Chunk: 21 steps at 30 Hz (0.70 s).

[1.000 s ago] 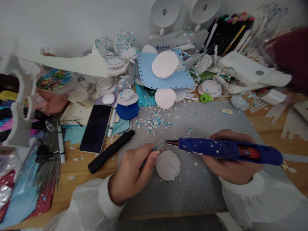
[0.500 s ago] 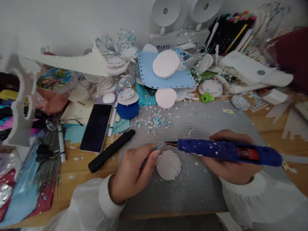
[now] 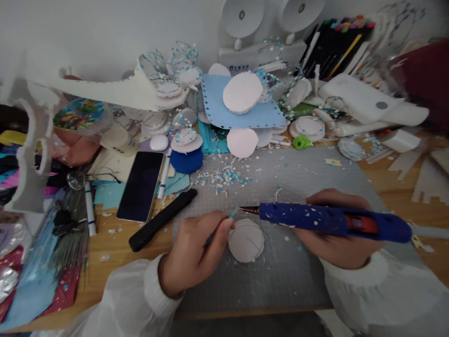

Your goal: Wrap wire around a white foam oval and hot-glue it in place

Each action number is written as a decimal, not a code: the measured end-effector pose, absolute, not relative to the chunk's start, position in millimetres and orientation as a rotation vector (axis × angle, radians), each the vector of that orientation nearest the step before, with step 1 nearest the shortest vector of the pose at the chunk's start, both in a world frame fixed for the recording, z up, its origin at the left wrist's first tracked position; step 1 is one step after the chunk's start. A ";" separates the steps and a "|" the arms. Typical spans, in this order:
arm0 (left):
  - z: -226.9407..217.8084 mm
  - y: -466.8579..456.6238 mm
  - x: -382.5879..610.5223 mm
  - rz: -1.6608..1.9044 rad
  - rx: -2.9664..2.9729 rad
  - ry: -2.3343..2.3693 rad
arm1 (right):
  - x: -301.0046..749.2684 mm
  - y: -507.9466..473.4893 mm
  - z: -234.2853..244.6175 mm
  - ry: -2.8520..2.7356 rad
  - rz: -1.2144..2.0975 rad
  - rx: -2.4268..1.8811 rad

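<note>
My left hand (image 3: 199, 250) is closed in a pinch around slim teal tweezers (image 3: 233, 213), whose tips point up and right. Wrapped in my right hand (image 3: 336, 229) is a blue hot glue pen (image 3: 305, 219) with a red part in its side, lying level. Its metal nozzle (image 3: 249, 210) points left and ends right by the tweezer tips; whether they touch I cannot tell. Anything tiny between the tips is too small to make out. Just below them, a round white disc (image 3: 245, 241) rests on the grey cutting mat (image 3: 280, 285), with thin strands around it.
Blue and white confetti pieces (image 3: 224, 177) are scattered behind my hands. A black stick-shaped tool (image 3: 163, 220), a phone (image 3: 141, 186) and a marker (image 3: 164, 174) lie to the left. White discs (image 3: 242, 142), a blue sheet (image 3: 217, 105) and a green cutter-like item (image 3: 301, 142) line the back.
The prongs of the tweezers in my left hand have come closer together. Both hands and the glue pen stay almost where they were.
</note>
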<state>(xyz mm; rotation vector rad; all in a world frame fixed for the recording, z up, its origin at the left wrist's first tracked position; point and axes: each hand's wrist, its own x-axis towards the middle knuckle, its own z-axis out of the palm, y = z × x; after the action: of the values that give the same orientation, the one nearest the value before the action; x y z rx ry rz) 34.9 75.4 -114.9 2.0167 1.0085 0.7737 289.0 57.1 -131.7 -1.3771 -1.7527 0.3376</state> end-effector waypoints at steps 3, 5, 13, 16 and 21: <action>-114.1 75.6 35.3 0.777 2.009 1.000 | 285.9 57.6 -129.5 -1.722 0.316 -1.366; -113.2 75.7 35.6 0.780 1.992 0.998 | 284.9 58.9 -128.4 -1.741 0.303 -1.357; -114.1 73.5 34.8 0.799 1.676 1.041 | 277.8 66.0 -125.3 -1.704 0.040 -1.227; -115.1 74.1 36.0 0.814 1.532 1.035 | 277.0 65.8 -126.4 -1.705 0.038 -1.245; -114.1 75.9 37.4 0.817 1.407 1.014 | 276.5 63.4 -132.2 -1.671 -0.066 -1.345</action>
<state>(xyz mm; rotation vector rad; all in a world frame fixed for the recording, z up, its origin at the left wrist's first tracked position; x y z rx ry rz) 37.4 75.9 -114.1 1.4072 1.0138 0.8174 276.5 63.4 -132.2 -1.3448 -1.6709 -0.0662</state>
